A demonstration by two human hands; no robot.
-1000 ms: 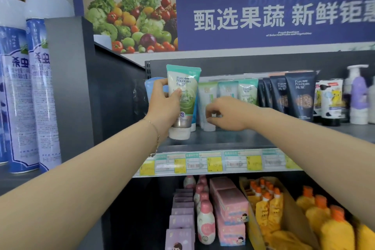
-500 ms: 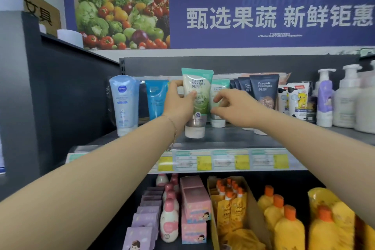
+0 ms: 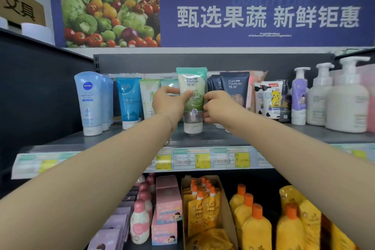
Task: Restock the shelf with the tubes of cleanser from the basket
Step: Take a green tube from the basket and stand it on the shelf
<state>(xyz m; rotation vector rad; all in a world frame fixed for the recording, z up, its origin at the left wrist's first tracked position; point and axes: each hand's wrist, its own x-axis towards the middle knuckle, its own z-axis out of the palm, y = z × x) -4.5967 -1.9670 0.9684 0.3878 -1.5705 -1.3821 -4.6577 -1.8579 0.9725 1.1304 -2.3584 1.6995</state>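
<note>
Blue banner (image 3: 263, 14) spanned the wall up top, reading "甄选果蔬 新鲜钜惠" and, in small print, "Fresh Boutique of Selected Fruits and Vegetables", with a fruit and veg photo at its left end. A brown sign (image 3: 18, 6) at far left read "文具". Dark grey metal shelf (image 3: 284, 134) ran below, with a price strip (image 3: 203, 160) of yellow tags along its front edge; the prices were too blurred to read.

On the tier beneath, yellow bottles (image 3: 255, 227) with orange caps stood at right. A cardboard box (image 3: 225, 199) held yellow spout pouches. Pink boxes (image 3: 168, 199) and pink-capped bottles (image 3: 140, 223) stood left of it.

On the shelf, white pump bottles (image 3: 347, 103) stood at right. A pale blue NIVEA tube (image 3: 88, 103) stood at left, with a blue tube (image 3: 128, 101) beside it. A navy tube (image 3: 234, 89) was marked "Pure Fountain 纯泉".

The green tube (image 3: 192, 85), also "Pure Fountain 纯泉" with a "泡" badge, stood upright, cap down on the shelf, mid-row in front, just left of the navy tube.

Left hand (image 3: 168, 103) gripped the green tube from the left, fingers curled behind it and thumb across its front. Right hand (image 3: 219, 107) had its fingers (image 3: 209, 95) curled, pinching the tube's right edge. A thin bracelet (image 3: 170, 126) sat on the left wrist.
</note>
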